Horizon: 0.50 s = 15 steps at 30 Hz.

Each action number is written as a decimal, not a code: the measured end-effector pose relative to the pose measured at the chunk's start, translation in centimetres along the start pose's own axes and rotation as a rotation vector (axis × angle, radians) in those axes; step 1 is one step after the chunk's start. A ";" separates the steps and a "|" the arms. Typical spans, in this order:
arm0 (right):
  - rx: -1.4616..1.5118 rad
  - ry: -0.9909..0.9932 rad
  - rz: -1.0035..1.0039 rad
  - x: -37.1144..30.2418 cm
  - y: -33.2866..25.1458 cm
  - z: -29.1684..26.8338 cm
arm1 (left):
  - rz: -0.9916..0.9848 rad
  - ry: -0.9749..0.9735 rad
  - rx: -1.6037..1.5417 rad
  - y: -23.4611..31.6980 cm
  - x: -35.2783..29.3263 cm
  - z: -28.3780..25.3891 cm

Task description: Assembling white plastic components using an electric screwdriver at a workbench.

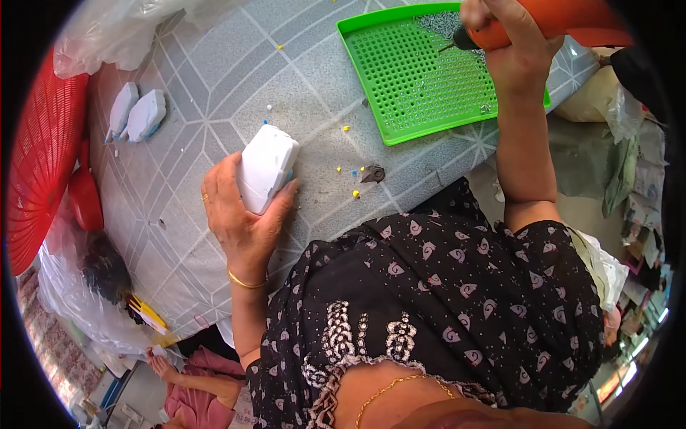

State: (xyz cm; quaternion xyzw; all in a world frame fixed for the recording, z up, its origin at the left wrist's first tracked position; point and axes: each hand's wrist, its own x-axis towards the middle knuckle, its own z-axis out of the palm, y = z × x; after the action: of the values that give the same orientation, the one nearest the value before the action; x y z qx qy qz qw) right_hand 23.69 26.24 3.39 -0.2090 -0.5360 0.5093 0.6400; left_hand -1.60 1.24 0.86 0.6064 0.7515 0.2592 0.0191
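My left hand (pixel 239 207) is closed around a white plastic casing (pixel 266 170) with cut corners, its fingers along one side and the thumb on the other. A bit of light blue shows at the casing's lower right side. My right hand (pixel 520 46) grips an orange power screwdriver (pixel 564 18), partly cut off by the picture's upper edge. Its thin bit points left over a green tray (pixel 395 132) with a grid of holes. Small silver screws (pixel 439 27) are heaped at the tray's far end, and more lie scattered among the holes.
Two white casings (pixel 146 114) lie at the far left of the patterned tabletop (pixel 207 118). Red basket (pixel 46 164) and plastic bags (pixel 107 43) crowd the left edge. Yellow bits (pixel 356 194) and a dark metal piece (pixel 373 174) lie near me. A person in pink (pixel 207 386) is at lower left.
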 end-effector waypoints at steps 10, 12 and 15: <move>0.514 -0.023 0.033 0.4 1.2 0.4 | 0.030 0.015 -0.018 0.4 0.9 1.1; -0.042 0.007 -0.021 0.2 -0.3 1.0 | 0.049 0.044 -0.040 0.2 0.9 1.6; -0.035 0.038 0.026 0.0 -1.4 1.7 | 0.091 0.070 -0.076 -0.3 0.7 2.2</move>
State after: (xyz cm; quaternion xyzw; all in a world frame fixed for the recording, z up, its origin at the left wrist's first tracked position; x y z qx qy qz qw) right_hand 22.73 25.26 5.10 -0.2368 -0.5298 0.5043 0.6395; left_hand -1.33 2.65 -0.98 0.6294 0.7130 0.3091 0.0040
